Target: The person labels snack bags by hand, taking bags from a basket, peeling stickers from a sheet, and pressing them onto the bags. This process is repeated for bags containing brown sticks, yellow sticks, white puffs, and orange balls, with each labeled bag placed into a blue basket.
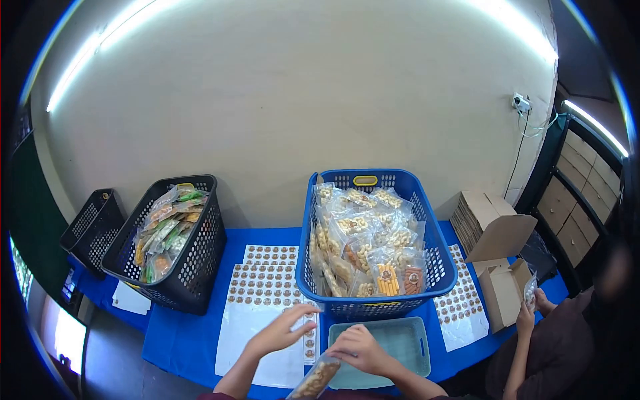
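Observation:
My right hand (361,349) pinches the top of a clear plastic snack bag (316,379) with pale, nut-like pieces in it. The bag hangs tilted at the bottom edge of the view, partly cut off. My left hand (285,331) is raised over a sheet of round brown stickers (259,285), thumb and fingers apart. Whether a small sticker clings to its fingertips is too small to tell. Just beyond both hands stands a blue basket (380,303) heaped with packed snack bags (363,233). A shallow grey-green tray (407,373) lies under and beside my right hand.
On the left stand a black basket (213,247) of snack packets and a second black basket (100,220). Another sticker sheet (460,303) lies right of the blue basket. Beyond it are an open cardboard box (503,293), stacked flat cartons (477,217) and a co-worker's hand (527,313) holding a bag.

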Demonstrator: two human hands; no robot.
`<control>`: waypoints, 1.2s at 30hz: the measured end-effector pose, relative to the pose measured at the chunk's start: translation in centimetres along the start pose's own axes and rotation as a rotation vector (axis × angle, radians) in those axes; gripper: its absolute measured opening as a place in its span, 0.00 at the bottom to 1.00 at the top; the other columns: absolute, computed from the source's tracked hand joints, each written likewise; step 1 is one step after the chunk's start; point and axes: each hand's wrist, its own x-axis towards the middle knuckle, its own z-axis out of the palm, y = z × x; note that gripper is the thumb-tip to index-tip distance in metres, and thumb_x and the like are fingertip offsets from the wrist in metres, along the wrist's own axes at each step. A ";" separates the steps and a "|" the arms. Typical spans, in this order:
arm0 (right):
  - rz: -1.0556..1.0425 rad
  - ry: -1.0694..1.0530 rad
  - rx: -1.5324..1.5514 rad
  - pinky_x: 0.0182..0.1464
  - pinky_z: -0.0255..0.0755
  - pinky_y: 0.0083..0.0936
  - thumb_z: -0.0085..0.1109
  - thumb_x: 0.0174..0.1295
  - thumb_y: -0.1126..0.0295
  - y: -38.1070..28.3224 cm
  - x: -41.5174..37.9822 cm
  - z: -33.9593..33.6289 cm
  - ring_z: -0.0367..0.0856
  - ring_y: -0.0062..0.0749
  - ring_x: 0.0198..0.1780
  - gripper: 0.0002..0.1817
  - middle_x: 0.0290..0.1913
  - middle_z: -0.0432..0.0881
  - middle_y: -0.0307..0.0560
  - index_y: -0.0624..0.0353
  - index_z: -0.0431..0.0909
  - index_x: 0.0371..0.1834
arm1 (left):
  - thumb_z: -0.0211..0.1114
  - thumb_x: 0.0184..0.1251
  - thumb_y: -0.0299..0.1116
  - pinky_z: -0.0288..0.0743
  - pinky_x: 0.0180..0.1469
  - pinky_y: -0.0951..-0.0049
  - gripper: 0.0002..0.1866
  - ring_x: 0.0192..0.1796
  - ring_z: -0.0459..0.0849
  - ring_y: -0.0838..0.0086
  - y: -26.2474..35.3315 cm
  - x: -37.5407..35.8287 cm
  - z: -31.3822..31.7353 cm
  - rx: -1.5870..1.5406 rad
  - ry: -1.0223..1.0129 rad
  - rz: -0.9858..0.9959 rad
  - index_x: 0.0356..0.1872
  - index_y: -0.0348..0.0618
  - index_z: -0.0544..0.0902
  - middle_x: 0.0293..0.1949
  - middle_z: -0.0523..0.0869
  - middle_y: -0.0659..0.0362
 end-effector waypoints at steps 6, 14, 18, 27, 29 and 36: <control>0.243 0.054 0.216 0.30 0.65 0.24 0.60 0.50 0.70 1.8 0.0 1.2 0.73 0.34 0.27 0.05 0.24 0.73 0.43 0.60 0.79 0.27 | 0.60 0.57 0.35 0.71 0.41 0.70 0.12 0.38 0.79 0.62 2.5 -0.8 0.5 0.034 -0.080 0.050 0.38 0.38 0.77 0.35 0.80 0.54; 0.255 0.094 0.262 0.25 0.62 0.24 0.60 0.51 0.71 0.7 -0.6 3.4 0.69 0.30 0.22 0.09 0.20 0.69 0.46 0.65 0.73 0.22 | 0.59 0.55 0.25 0.71 0.29 0.77 0.02 0.26 0.79 0.72 1.2 -1.7 -0.7 0.035 0.416 -0.129 0.27 0.38 0.79 0.25 0.80 0.56; 0.304 0.149 0.274 0.25 0.61 0.23 0.59 0.52 0.73 1.0 -1.0 3.3 0.67 0.29 0.21 0.08 0.19 0.68 0.45 0.66 0.74 0.22 | 0.62 0.55 0.33 0.71 0.36 0.71 0.09 0.33 0.79 0.66 2.6 -0.6 0.2 0.111 0.157 0.075 0.31 0.38 0.78 0.29 0.80 0.55; 0.341 0.338 0.318 0.24 0.58 0.23 0.60 0.51 0.73 -0.1 -0.3 3.0 0.64 0.26 0.20 0.10 0.18 0.65 0.44 0.67 0.71 0.19 | 0.62 0.50 0.29 0.67 0.28 0.71 0.03 0.26 0.77 0.66 1.3 -0.7 2.6 0.270 0.164 0.170 0.23 0.43 0.79 0.21 0.78 0.60; 0.341 0.326 0.298 0.25 0.60 0.20 0.60 0.50 0.75 -0.4 0.0 3.1 0.67 0.25 0.21 0.08 0.18 0.67 0.43 0.66 0.72 0.20 | 0.62 0.49 0.29 0.65 0.26 0.72 0.02 0.24 0.77 0.68 1.4 -0.7 2.4 0.317 0.229 0.177 0.22 0.44 0.79 0.20 0.78 0.60; 0.324 0.306 0.326 0.24 0.61 0.24 0.60 0.51 0.73 -1.7 0.5 3.9 0.65 0.29 0.20 0.12 0.19 0.66 0.45 0.66 0.68 0.18 | 0.63 0.49 0.30 0.62 0.25 0.70 0.05 0.21 0.73 0.68 0.9 -1.3 0.6 0.429 0.423 0.234 0.20 0.43 0.77 0.18 0.76 0.60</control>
